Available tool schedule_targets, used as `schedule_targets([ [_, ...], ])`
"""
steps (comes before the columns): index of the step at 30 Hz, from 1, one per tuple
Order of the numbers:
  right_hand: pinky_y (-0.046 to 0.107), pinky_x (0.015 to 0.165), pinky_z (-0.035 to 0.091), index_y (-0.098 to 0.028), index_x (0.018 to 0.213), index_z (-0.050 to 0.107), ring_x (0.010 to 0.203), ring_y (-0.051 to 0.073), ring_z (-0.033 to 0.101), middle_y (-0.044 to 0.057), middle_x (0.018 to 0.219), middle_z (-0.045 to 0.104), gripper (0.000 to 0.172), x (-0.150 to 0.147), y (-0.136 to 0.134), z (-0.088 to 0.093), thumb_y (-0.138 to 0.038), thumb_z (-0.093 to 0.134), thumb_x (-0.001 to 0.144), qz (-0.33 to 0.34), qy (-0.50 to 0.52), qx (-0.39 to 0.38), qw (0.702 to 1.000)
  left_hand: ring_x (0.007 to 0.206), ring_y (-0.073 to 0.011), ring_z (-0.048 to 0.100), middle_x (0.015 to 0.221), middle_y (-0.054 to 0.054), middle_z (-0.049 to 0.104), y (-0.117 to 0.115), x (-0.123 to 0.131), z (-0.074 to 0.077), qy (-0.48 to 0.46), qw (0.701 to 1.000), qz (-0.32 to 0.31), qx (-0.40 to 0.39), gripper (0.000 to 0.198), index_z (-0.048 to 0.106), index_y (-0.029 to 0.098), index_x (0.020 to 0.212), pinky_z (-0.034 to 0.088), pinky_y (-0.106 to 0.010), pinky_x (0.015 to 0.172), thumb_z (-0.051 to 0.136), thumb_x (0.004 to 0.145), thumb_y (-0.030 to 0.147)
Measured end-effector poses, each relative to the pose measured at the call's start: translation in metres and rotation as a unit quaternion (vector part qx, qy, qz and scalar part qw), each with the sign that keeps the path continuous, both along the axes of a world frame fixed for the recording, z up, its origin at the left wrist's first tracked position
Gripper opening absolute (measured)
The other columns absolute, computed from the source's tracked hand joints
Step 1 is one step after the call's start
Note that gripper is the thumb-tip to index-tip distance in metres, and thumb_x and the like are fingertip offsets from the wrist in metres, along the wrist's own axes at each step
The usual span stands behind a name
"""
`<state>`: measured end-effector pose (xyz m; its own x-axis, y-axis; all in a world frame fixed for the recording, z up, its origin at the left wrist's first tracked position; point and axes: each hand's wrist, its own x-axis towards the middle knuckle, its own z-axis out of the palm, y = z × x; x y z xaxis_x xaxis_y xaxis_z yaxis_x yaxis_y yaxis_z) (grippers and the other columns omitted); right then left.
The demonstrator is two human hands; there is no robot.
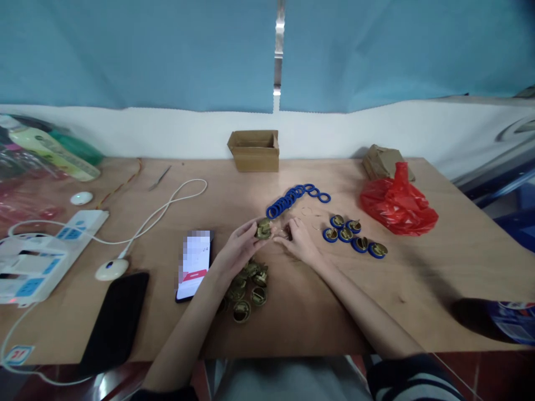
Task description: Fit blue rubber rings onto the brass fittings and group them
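Note:
My left hand [238,248] pinches a small brass cap-like part [263,229] over the middle of the wooden table [317,312]. My right hand [297,238] is closed right beside it, fingertips pinched on something tiny that I cannot make out. A heap of bare brass parts [247,289] lies under my left wrist. A curved row of blue rubber rings [292,199] lies just beyond my hands. Several brass parts fitted with blue rings [353,236] sit to the right of my right hand.
A small open cardboard box [254,150] stands at the back. A red plastic bag [397,203] lies at the right. A lit phone [194,265], a dark phone [115,320], a power strip [37,259] and white cables [159,214] occupy the left.

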<state>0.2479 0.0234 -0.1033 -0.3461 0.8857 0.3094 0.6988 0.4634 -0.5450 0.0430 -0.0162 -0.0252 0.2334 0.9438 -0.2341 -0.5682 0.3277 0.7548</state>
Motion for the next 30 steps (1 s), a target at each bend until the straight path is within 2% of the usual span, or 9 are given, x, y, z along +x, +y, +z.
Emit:
schedule_targets([
  [12, 0.041, 0.081, 0.047, -0.021, 0.085, 0.055, 0.087, 0.027, 0.056, 0.009, 0.09, 0.062, 0.027, -0.001, -0.003, 0.01, -0.044, 0.066, 0.095, 0.018, -0.016, -0.022, 0.999, 0.117, -0.0281, 0.069, 0.106, -0.01, 0.077, -0.005, 0.0, 0.001, -0.036, 0.999, -0.015, -0.016, 0.03, 0.074, 0.015, 0.109, 0.049, -0.043, 0.112, 0.079, 0.084, 0.03],
  [21, 0.043, 0.083, 0.046, -0.021, 0.081, 0.054, 0.088, 0.028, 0.055, 0.009, 0.087, 0.06, 0.026, -0.002, -0.006, 0.008, -0.039, 0.058, 0.1, 0.027, -0.028, -0.018, 0.999, 0.113, -0.0296, 0.071, 0.103, -0.011, 0.078, -0.007, 0.003, 0.002, -0.047, 0.999, -0.016, -0.022, 0.036, 0.075, 0.013, 0.108, 0.046, -0.048, 0.114, 0.086, 0.077, 0.03],
  [25, 0.04, 0.082, 0.048, -0.021, 0.081, 0.053, 0.086, 0.025, 0.057, 0.008, 0.087, 0.06, 0.026, 0.0, -0.007, 0.014, -0.039, 0.06, 0.099, 0.035, 0.027, -0.025, 0.999, 0.113, -0.0287, 0.071, 0.102, -0.01, 0.078, -0.007, 0.005, 0.006, -0.042, 0.999, -0.009, -0.022, 0.031, 0.075, 0.013, 0.104, 0.046, -0.047, 0.114, 0.083, 0.08, 0.031],
  [30, 0.031, 0.068, 0.048, -0.021, 0.088, 0.057, 0.075, 0.019, 0.058, 0.003, 0.084, 0.063, 0.016, 0.017, -0.005, 0.025, -0.033, 0.059, 0.098, 0.035, 0.124, -0.108, 0.986, 0.105, -0.0266, 0.074, 0.1, -0.009, 0.078, -0.008, 0.006, 0.009, -0.037, 0.999, -0.007, -0.022, 0.029, 0.075, 0.013, 0.101, 0.048, -0.046, 0.112, 0.082, 0.082, 0.032],
])
